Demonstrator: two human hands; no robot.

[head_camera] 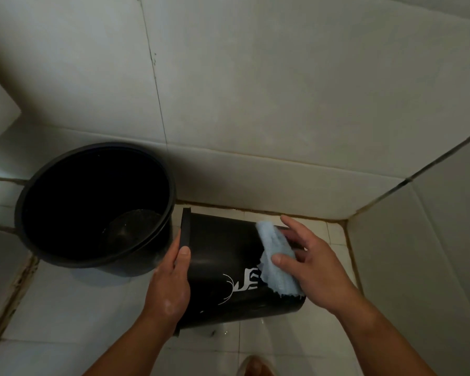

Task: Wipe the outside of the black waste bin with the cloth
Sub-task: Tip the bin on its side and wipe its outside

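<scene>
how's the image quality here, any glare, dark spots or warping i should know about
Head view: dim, flat light with a greenish cast; the inside of the large black bucket is nearly featureless shadow. A soft sheen runs along the waste bin beside the left hand. The wide-angle lens bends the wall tile joints. The cloth under the right hand looks slightly soft.

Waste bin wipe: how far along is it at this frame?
Done: the waste bin is tipped on its side, the left hand gripping its rim. In hand: the right hand presses the blue cloth on the wall near the base. Left: the printed wall towards the rim; hidden sides can't be judged.
</scene>
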